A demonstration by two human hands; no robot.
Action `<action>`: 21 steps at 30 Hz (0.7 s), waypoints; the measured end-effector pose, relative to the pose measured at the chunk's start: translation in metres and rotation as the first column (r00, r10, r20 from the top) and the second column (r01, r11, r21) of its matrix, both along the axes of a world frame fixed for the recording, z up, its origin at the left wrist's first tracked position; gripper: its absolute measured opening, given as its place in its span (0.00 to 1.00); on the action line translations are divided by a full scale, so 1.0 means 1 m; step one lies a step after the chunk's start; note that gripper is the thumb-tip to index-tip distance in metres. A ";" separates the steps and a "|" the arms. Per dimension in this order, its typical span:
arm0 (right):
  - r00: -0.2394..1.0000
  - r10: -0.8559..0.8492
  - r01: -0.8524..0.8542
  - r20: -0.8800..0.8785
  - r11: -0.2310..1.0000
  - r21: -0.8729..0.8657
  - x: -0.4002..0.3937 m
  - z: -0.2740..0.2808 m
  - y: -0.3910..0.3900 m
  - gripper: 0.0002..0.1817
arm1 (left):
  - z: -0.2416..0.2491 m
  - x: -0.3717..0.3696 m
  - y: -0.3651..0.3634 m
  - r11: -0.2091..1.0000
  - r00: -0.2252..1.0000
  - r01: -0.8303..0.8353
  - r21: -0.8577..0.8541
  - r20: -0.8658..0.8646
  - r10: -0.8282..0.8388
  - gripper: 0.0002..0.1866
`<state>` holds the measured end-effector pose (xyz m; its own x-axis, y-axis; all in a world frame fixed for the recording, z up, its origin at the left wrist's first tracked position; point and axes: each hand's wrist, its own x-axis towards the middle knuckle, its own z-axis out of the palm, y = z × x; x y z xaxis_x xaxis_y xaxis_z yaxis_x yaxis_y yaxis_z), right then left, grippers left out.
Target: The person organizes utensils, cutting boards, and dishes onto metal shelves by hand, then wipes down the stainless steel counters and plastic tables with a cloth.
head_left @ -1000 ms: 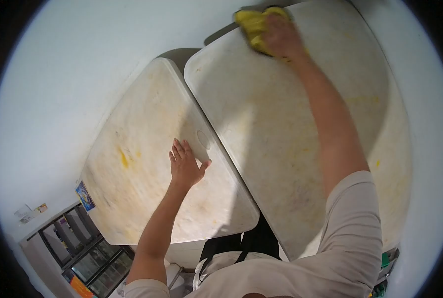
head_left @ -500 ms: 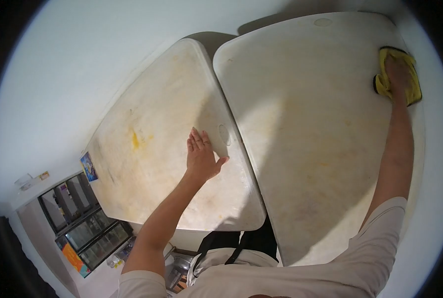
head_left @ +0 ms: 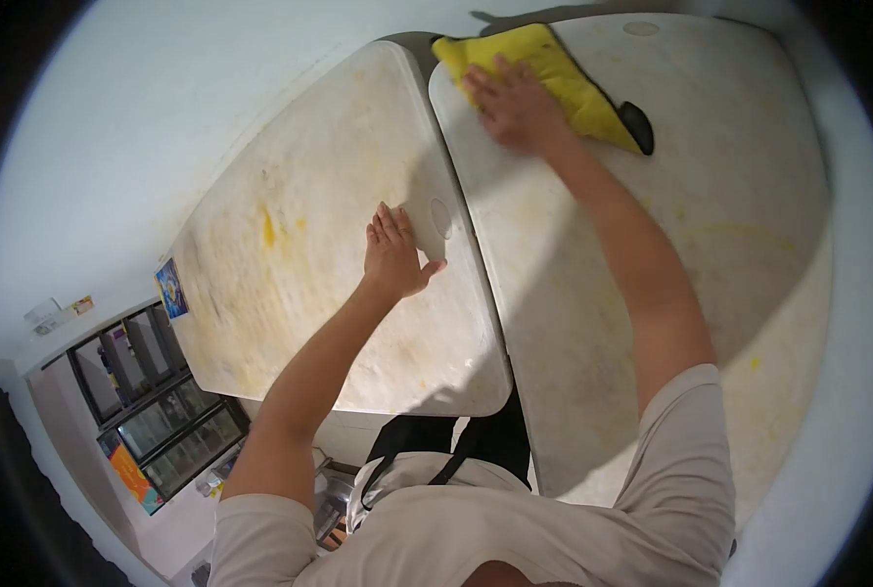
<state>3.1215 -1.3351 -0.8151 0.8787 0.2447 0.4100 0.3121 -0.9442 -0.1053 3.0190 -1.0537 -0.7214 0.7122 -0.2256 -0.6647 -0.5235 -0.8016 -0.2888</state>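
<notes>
My right hand [head_left: 523,112] holds a yellow microfibre cloth [head_left: 575,86] with dark edging against the far left corner of the right white table [head_left: 750,186]. The fingers are stretched over the cloth, and one dark-edged corner of it curls up at the right. My left hand [head_left: 393,256] rests flat with spread fingers on the left white table [head_left: 299,333], beside an oval mark near the seam. Nothing is in that hand. Yellow and brown stains [head_left: 268,227] show on the left tabletop.
A narrow gap [head_left: 476,240] runs between the two tables. A white wall [head_left: 162,147] stands behind them. A small colourful picture [head_left: 171,289] sits at the left table's edge. Dark-framed shelves [head_left: 158,411] stand at the lower left.
My right hand has swept the cloth from the far right edge of the right table leftward to its far left corner. The cloth is more spread out. My left hand stays flat on the table.
</notes>
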 end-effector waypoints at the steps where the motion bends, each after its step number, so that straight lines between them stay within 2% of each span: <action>1: 0.998 0.056 -0.057 0.014 0.998 0.020 -0.004 -0.001 0.011 0.28 | 0.002 0.001 -0.002 1.000 1.000 -0.012 0.015 -0.014 0.013 0.61; 4: 0.964 0.174 -0.162 -0.200 0.984 0.075 -0.022 0.008 0.041 0.27 | 0.005 0.001 -0.005 0.999 0.999 -0.031 0.024 -0.020 0.031 0.61; 7: 0.957 0.250 -0.233 -0.145 0.964 0.125 -0.020 0.004 0.030 0.27 | -0.001 0.001 0.000 0.999 0.999 -0.033 0.002 -0.017 0.033 0.61; 8: 0.979 0.172 -0.165 -0.105 0.983 0.077 -0.015 0.001 0.016 0.26 | 0.000 0.002 0.000 1.000 1.000 -0.018 0.006 -0.016 0.018 0.61; 10: 0.998 0.043 -0.037 -0.036 0.987 0.158 0.004 -0.005 -0.037 0.25 | 0.002 0.001 -0.002 1.000 1.000 -0.006 0.020 -0.017 0.006 0.61; 12: 0.938 -0.147 0.215 -0.313 0.957 0.193 0.008 0.037 -0.090 0.25 | 0.004 0.000 -0.003 0.999 0.999 -0.031 0.015 -0.028 0.031 0.61; 13: 0.964 -0.264 0.261 -0.021 0.934 0.242 0.011 0.011 -0.121 0.19 | 0.005 0.001 -0.004 0.999 0.999 -0.040 0.012 -0.033 0.040 0.61; 14: 0.889 -0.374 0.292 0.266 0.908 0.301 0.015 -0.012 -0.149 0.14 | 0.004 0.002 -0.003 0.999 0.999 -0.040 0.017 -0.028 0.040 0.61; 15: 0.874 -0.397 0.485 -0.280 0.748 0.453 -0.013 0.036 -0.172 0.16 | 0.003 0.002 -0.002 0.999 0.999 -0.041 0.017 -0.023 0.042 0.61; 16: 0.665 -0.496 0.590 -0.559 0.807 -0.014 -0.009 0.029 -0.217 0.28 | 0.002 0.001 -0.001 0.999 0.999 -0.044 0.016 -0.021 0.044 0.61; 17: 0.780 -0.581 0.601 -0.233 0.799 0.018 -0.016 -0.030 -0.273 0.25 | 0.001 0.000 -0.001 0.999 0.999 -0.043 -0.002 -0.021 0.042 0.61; 18: 0.617 -0.684 0.675 -0.388 0.714 -0.186 -0.040 0.010 -0.280 0.26 | 0.000 0.000 0.000 0.999 0.999 -0.042 -0.023 -0.019 0.042 0.61; 19: 0.700 -0.692 0.689 -0.177 0.719 -0.086 -0.058 -0.047 -0.349 0.28 | 0.000 0.001 0.002 0.998 0.999 -0.043 -0.046 -0.017 0.043 0.61; 20: 0.537 -0.814 0.791 -0.220 0.577 -0.204 -0.083 -0.049 -0.384 0.24 | -0.001 0.000 0.003 0.998 0.999 -0.039 -0.055 -0.010 0.039 0.61; 21: 0.510 -0.825 0.731 -0.244 0.566 -0.383 -0.121 -0.056 -0.433 0.25 | -0.002 -0.001 0.003 0.997 0.999 -0.036 -0.063 -0.003 0.036 0.61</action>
<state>3.0002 -1.7676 -0.8713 0.8132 -0.5792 0.0571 -0.5783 -0.7931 0.1912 3.0183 -1.0507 -0.7231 0.7191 -0.2418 -0.6514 -0.4947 -0.8366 -0.2356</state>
